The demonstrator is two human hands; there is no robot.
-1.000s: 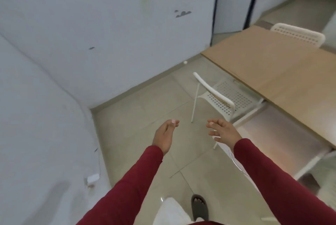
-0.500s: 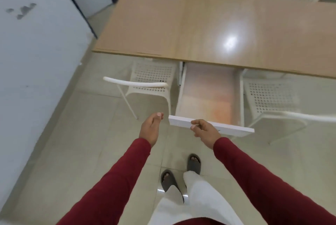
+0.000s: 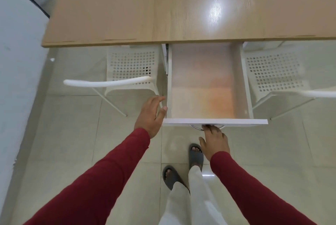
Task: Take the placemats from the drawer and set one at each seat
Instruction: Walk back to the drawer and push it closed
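Note:
A white drawer [image 3: 214, 121] stands pulled out from under the wooden table [image 3: 163, 6]. Its inside shows a pale, glossy, orange-tinted surface [image 3: 201, 82]; I cannot tell whether this is a placemat or the bare bottom. My right hand [image 3: 214, 138] is below the drawer front, fingertips hooked on the metal handle [image 3: 197, 128]. My left hand [image 3: 151, 115] is open beside the drawer's front left corner, thumb touching the side wall.
A white perforated chair [image 3: 131, 71] sits tucked to the left of the drawer, another white chair [image 3: 274, 73] to the right. A white wall [image 3: 18, 61] runs along the left. My feet in grey sandals [image 3: 195, 155] stand on the tiled floor just in front.
My view swung from the wall corner round to the table. My right hand went to the drawer handle, and my left hand came up beside the drawer's left corner.

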